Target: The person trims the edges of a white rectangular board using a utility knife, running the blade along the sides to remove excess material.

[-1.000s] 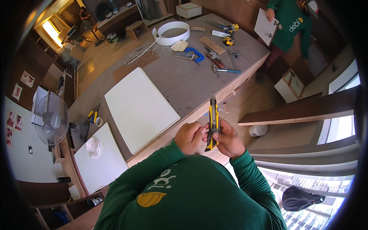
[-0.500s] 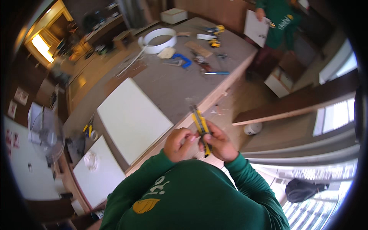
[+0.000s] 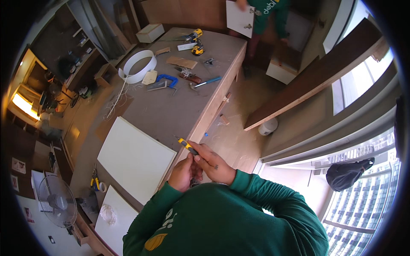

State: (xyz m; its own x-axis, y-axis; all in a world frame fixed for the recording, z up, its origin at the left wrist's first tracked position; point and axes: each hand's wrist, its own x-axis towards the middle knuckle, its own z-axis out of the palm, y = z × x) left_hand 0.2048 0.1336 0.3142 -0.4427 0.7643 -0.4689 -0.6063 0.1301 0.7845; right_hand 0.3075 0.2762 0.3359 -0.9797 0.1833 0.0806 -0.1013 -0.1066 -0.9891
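A yellow and black utility knife (image 3: 186, 145) is gripped in my right hand (image 3: 212, 163), its tip pointing away to the far left. My left hand (image 3: 183, 172) is closed right beside it, with the thumb near the knife's rear end. What the left fingers hold, if anything, is hidden from view. Both hands are in front of my chest at the table's near edge. Just beyond them lies a large white panel (image 3: 134, 155).
The brown work table (image 3: 158, 115) bears a hammer (image 3: 206, 82), a blue clamp (image 3: 168, 79), yellow power drills (image 3: 197, 49), a white ring-shaped strip roll (image 3: 141, 67) and pliers (image 3: 94, 178). A long brown board (image 3: 307, 81) slants at right. Another person (image 3: 267, 21) holds a white panel (image 3: 240, 19).
My view has swung right, so the table sits further left. The right hand has turned over the knife, which now points more leftward. The left hand has come closer to the right.
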